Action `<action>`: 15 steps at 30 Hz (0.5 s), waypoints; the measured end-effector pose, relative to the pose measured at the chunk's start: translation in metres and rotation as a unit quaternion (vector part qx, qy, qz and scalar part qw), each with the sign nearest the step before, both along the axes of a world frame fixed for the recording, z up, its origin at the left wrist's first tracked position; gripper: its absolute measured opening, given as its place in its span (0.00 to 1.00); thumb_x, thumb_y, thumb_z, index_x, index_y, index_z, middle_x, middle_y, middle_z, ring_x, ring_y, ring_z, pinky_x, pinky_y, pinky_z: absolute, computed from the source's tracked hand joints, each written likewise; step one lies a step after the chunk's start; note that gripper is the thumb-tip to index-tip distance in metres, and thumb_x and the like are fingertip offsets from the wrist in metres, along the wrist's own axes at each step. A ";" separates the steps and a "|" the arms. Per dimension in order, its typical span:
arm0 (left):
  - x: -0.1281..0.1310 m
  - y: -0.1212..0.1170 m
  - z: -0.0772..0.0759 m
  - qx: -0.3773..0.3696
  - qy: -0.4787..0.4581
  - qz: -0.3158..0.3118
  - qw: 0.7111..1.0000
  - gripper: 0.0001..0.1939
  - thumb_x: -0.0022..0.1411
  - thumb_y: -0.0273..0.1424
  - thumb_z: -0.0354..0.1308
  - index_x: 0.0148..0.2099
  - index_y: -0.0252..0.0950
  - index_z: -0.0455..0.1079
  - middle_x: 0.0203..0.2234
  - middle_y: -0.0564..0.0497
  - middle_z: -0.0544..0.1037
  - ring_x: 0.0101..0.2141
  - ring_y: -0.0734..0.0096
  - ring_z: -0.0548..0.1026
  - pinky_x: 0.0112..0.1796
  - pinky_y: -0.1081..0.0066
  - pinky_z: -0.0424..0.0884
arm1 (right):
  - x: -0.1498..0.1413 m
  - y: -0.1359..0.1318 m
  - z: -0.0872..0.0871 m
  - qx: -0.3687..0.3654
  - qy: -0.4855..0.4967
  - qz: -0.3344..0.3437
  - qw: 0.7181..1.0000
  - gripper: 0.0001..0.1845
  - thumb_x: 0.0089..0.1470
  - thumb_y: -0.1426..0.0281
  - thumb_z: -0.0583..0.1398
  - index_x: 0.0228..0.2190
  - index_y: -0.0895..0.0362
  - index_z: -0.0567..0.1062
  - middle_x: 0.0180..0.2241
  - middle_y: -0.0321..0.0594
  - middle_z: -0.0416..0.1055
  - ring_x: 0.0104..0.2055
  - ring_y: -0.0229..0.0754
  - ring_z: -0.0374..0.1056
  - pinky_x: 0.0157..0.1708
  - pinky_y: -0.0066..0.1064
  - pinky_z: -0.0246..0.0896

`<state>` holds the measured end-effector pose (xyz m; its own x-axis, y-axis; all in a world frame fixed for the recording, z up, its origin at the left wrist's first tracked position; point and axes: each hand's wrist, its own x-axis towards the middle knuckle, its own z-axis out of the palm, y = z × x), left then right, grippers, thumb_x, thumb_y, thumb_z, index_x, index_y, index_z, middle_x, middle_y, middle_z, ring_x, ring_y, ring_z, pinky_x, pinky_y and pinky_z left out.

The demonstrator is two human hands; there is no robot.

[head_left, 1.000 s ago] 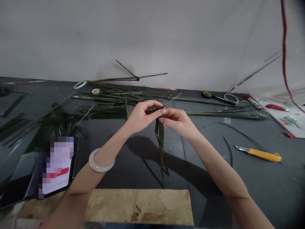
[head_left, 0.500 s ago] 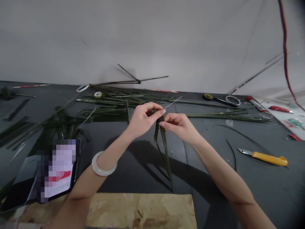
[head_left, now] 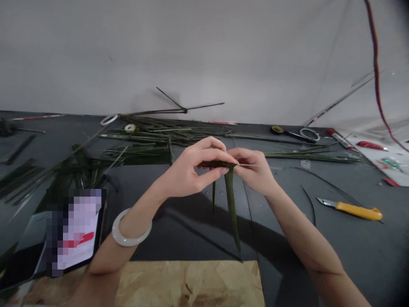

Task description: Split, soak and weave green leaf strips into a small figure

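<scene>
Over the middle of the dark table, my left hand [head_left: 200, 166] pinches a green leaf strip [head_left: 231, 196] between thumb and fingers. Its long tapering end hangs down towards the wooden board, and a shorter end dangles beside it. My right hand [head_left: 254, 168] is closed on the same strip at its folded top, touching my left fingertips. A thin pale wire or stalk [head_left: 247, 165] sticks out from the fold to the right, across my right hand. How the leaf is folded inside my fingers is hidden.
Loose leaf strips [head_left: 150, 135] lie along the wall. A yellow-handled knife [head_left: 358, 210] rests at right with its blade bare. Scissors [head_left: 295, 134], a marker [head_left: 340, 138] and tape [head_left: 130, 128] lie farther back. A phone [head_left: 79, 232] stands at left; a wooden board [head_left: 191, 281] is in front.
My hands have drawn closer together and slightly to the right. The leaf has turned, so the pale wire now points rightward instead of up and away, and its hanging ends have spread.
</scene>
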<state>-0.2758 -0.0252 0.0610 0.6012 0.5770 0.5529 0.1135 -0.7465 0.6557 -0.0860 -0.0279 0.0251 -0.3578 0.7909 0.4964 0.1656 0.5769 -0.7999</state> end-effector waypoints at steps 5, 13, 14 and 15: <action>-0.003 -0.001 0.002 0.103 -0.015 0.011 0.995 0.04 0.58 0.27 0.62 0.37 0.37 0.76 0.33 0.50 0.75 0.31 0.77 0.74 0.30 0.78 0.72 | 0.006 -0.008 0.014 0.297 -0.107 -0.122 0.941 0.07 0.54 0.75 0.58 0.33 0.54 0.76 0.34 0.43 0.74 0.34 0.40 0.69 0.32 0.32 0.66; -0.004 -0.006 0.007 0.147 -0.060 -0.012 0.987 0.01 0.55 0.27 0.65 0.32 0.36 0.76 0.29 0.50 0.80 0.28 0.76 0.77 0.30 0.80 0.74 | 0.006 -0.015 0.019 0.385 -0.131 -0.103 0.908 0.11 0.55 0.78 0.57 0.36 0.51 0.76 0.29 0.37 0.77 0.35 0.43 0.69 0.35 0.37 0.67; -0.005 -0.006 0.008 0.143 -0.060 -0.020 0.988 0.00 0.55 0.27 0.64 0.32 0.36 0.76 0.29 0.50 0.80 0.28 0.76 0.77 0.30 0.80 0.74 | 0.007 -0.016 0.020 0.392 -0.129 -0.099 0.905 0.10 0.55 0.76 0.58 0.35 0.51 0.76 0.28 0.37 0.77 0.35 0.43 0.69 0.35 0.37 0.68; -0.005 -0.007 0.008 0.138 -0.058 -0.027 0.988 0.00 0.55 0.27 0.64 0.32 0.37 0.76 0.29 0.50 0.80 0.28 0.76 0.77 0.30 0.80 0.74 | 0.009 -0.017 0.021 0.398 -0.129 -0.097 0.903 0.09 0.55 0.75 0.59 0.35 0.51 0.77 0.28 0.37 0.77 0.36 0.43 0.69 0.35 0.37 0.68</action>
<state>-0.2812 -0.0321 0.0693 0.5509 0.3634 0.7513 0.0038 -0.9013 0.4332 -0.0774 -0.0447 0.0465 -0.4364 0.2796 0.8552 0.4468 0.8923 -0.0638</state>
